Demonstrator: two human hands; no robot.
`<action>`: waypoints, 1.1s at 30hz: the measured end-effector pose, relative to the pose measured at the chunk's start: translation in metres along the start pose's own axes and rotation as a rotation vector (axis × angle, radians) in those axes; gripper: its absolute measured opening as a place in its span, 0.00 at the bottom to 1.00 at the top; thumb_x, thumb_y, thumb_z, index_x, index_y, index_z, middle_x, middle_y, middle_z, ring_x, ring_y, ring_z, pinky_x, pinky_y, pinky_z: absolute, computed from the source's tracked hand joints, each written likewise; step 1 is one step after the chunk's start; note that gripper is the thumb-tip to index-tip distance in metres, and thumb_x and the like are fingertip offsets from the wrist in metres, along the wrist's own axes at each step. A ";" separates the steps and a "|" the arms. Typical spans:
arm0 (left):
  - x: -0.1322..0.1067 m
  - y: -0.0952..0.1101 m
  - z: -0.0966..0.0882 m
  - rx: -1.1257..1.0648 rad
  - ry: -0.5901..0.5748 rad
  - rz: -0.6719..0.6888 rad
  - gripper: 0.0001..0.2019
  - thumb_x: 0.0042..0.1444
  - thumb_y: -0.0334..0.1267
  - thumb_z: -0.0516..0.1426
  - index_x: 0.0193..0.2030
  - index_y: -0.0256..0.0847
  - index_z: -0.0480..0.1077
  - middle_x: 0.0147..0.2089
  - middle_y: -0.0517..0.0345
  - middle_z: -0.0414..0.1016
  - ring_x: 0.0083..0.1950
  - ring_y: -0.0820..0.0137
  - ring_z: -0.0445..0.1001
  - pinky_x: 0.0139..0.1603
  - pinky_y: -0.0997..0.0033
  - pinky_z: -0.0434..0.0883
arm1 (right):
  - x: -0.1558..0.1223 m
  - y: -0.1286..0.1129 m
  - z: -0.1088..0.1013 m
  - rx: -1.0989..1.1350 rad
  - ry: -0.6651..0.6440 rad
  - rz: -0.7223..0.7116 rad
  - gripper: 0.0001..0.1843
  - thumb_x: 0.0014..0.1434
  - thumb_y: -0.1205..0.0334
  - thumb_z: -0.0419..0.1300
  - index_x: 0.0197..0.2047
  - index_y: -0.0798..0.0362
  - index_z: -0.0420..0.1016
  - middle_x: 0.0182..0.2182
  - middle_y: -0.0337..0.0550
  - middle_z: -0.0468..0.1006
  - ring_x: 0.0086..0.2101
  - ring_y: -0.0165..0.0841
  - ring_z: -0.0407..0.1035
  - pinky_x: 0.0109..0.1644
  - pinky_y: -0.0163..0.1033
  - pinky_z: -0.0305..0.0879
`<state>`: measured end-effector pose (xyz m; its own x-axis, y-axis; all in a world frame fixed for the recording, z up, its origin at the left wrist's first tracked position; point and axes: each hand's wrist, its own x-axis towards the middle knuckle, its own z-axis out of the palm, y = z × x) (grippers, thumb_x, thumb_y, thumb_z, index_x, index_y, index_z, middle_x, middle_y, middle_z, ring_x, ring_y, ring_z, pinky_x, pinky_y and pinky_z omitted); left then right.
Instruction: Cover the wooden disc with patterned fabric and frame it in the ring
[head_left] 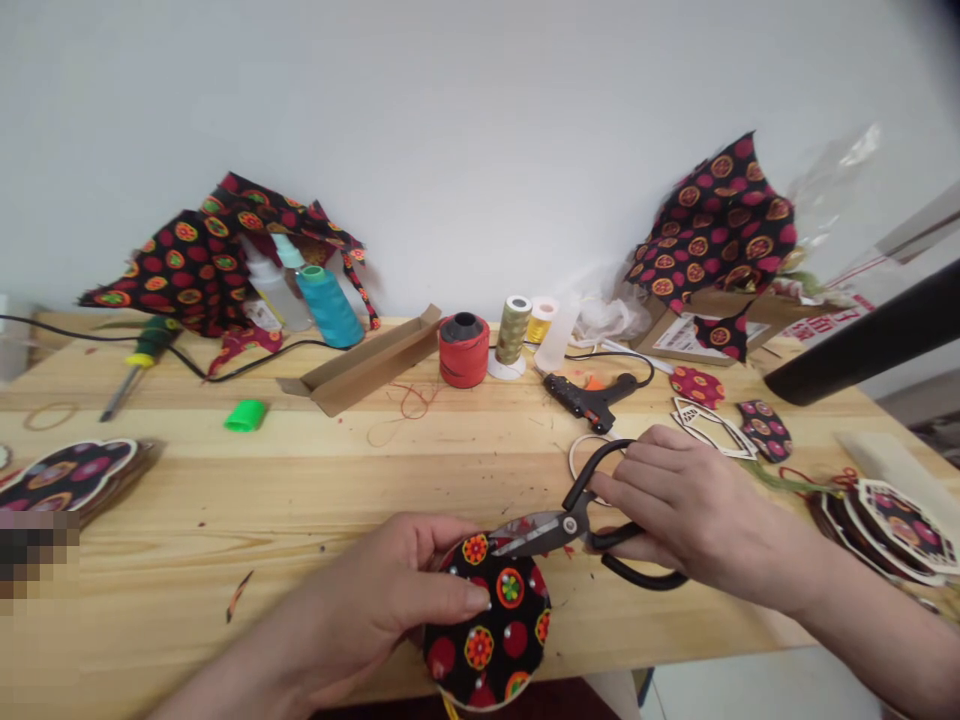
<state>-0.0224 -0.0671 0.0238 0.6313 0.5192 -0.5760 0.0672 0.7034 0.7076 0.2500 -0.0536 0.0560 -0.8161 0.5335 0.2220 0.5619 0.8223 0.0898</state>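
Note:
A round disc covered in black flowered fabric (pixel 495 640) is held near the table's front edge by my left hand (pixel 420 580), its thumb pressed on the cloth. My right hand (pixel 690 510) grips the black handles of a pair of scissors (pixel 570 525). The scissor blades point left and lie over the disc's upper edge. Whether the blades touch the cloth I cannot tell. Below the disc a bit of yellow cord shows. The left hand's other fingers are hidden behind the disc.
Behind my hands stand a red thread spool (pixel 463 350), an olive thread cone (pixel 513 332) and a glue gun (pixel 589 398). Fabric pieces (pixel 191 265) and a screwdriver (pixel 142 358) lie left. Framed fabric pieces (pixel 896 525) lie right, below a black pole (pixel 870 335).

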 end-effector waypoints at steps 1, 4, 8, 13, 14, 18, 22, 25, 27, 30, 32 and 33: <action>0.000 0.000 0.000 0.008 0.003 0.000 0.19 0.47 0.39 0.65 0.45 0.32 0.78 0.33 0.47 0.81 0.25 0.76 0.70 0.23 0.81 0.65 | 0.000 0.000 0.000 -0.003 -0.002 0.000 0.26 0.70 0.51 0.40 0.37 0.57 0.73 0.24 0.43 0.71 0.27 0.35 0.61 0.35 0.42 0.53; 0.001 0.000 0.001 0.008 0.001 -0.007 0.18 0.46 0.38 0.65 0.45 0.33 0.78 0.32 0.48 0.81 0.24 0.76 0.70 0.23 0.81 0.64 | -0.001 0.001 0.001 -0.004 -0.006 -0.006 0.26 0.71 0.52 0.40 0.38 0.57 0.73 0.24 0.42 0.71 0.27 0.34 0.62 0.35 0.42 0.53; 0.002 0.000 0.001 -0.008 -0.018 -0.011 0.18 0.47 0.38 0.65 0.46 0.33 0.78 0.34 0.48 0.81 0.25 0.76 0.70 0.24 0.81 0.64 | -0.002 0.002 0.000 -0.007 -0.013 -0.018 0.26 0.71 0.52 0.39 0.38 0.58 0.73 0.25 0.43 0.72 0.27 0.34 0.62 0.35 0.42 0.53; 0.003 0.000 0.003 -0.002 -0.023 -0.003 0.17 0.48 0.37 0.64 0.46 0.34 0.78 0.34 0.49 0.81 0.25 0.77 0.70 0.23 0.81 0.64 | -0.001 0.003 0.000 0.006 -0.030 -0.017 0.27 0.71 0.51 0.38 0.38 0.58 0.73 0.25 0.44 0.72 0.28 0.35 0.62 0.35 0.43 0.53; 0.003 0.000 0.003 0.001 -0.018 -0.004 0.17 0.48 0.38 0.64 0.45 0.34 0.78 0.33 0.49 0.81 0.25 0.77 0.70 0.23 0.81 0.64 | -0.001 0.003 0.000 0.003 -0.031 -0.019 0.27 0.71 0.52 0.38 0.38 0.58 0.73 0.25 0.44 0.72 0.28 0.35 0.62 0.35 0.43 0.53; 0.002 -0.001 0.003 -0.012 -0.019 -0.008 0.17 0.47 0.38 0.65 0.44 0.35 0.79 0.32 0.50 0.81 0.24 0.77 0.69 0.22 0.81 0.64 | -0.001 0.002 0.000 -0.012 -0.033 -0.028 0.28 0.71 0.52 0.37 0.38 0.58 0.73 0.25 0.44 0.72 0.27 0.35 0.61 0.34 0.43 0.53; 0.002 -0.003 0.003 -0.020 -0.023 -0.006 0.17 0.46 0.38 0.65 0.45 0.34 0.79 0.34 0.48 0.81 0.24 0.76 0.71 0.23 0.80 0.65 | -0.001 0.001 0.000 -0.058 -0.025 -0.043 0.24 0.72 0.59 0.39 0.36 0.58 0.73 0.24 0.43 0.71 0.26 0.34 0.62 0.35 0.42 0.53; 0.002 -0.002 0.004 -0.008 -0.017 -0.010 0.17 0.47 0.38 0.65 0.45 0.34 0.79 0.33 0.48 0.81 0.24 0.77 0.70 0.23 0.81 0.64 | -0.002 0.001 0.000 -0.104 0.002 -0.051 0.19 0.70 0.66 0.42 0.36 0.57 0.72 0.23 0.41 0.70 0.26 0.33 0.62 0.34 0.41 0.53; 0.003 -0.002 0.005 0.003 -0.013 -0.011 0.17 0.47 0.38 0.64 0.45 0.34 0.79 0.33 0.48 0.81 0.24 0.77 0.69 0.23 0.81 0.64 | -0.002 0.001 0.000 -0.127 0.015 -0.054 0.18 0.69 0.69 0.43 0.35 0.57 0.72 0.22 0.40 0.69 0.25 0.32 0.61 0.33 0.41 0.53; 0.004 -0.003 0.005 0.000 -0.007 -0.015 0.17 0.47 0.38 0.64 0.45 0.34 0.79 0.33 0.49 0.81 0.24 0.76 0.70 0.23 0.81 0.64 | -0.002 0.001 0.000 -0.137 0.024 -0.055 0.17 0.69 0.70 0.44 0.33 0.57 0.71 0.21 0.38 0.68 0.24 0.31 0.61 0.32 0.41 0.52; 0.005 -0.003 0.004 -0.010 -0.013 -0.012 0.17 0.47 0.38 0.65 0.45 0.35 0.79 0.33 0.48 0.81 0.25 0.76 0.71 0.24 0.80 0.65 | -0.002 0.001 0.000 -0.137 0.025 -0.057 0.18 0.69 0.69 0.44 0.32 0.56 0.71 0.21 0.39 0.68 0.24 0.31 0.61 0.32 0.41 0.52; 0.006 -0.003 0.004 -0.011 -0.017 -0.010 0.17 0.47 0.38 0.65 0.45 0.35 0.79 0.33 0.48 0.81 0.25 0.76 0.71 0.24 0.80 0.65 | -0.002 0.000 0.000 -0.138 0.022 -0.059 0.19 0.70 0.68 0.44 0.32 0.56 0.71 0.21 0.39 0.68 0.24 0.32 0.60 0.32 0.41 0.52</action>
<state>-0.0158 -0.0687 0.0199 0.6441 0.5037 -0.5757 0.0647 0.7140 0.6972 0.2517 -0.0543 0.0560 -0.8460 0.4791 0.2339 0.5274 0.8163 0.2356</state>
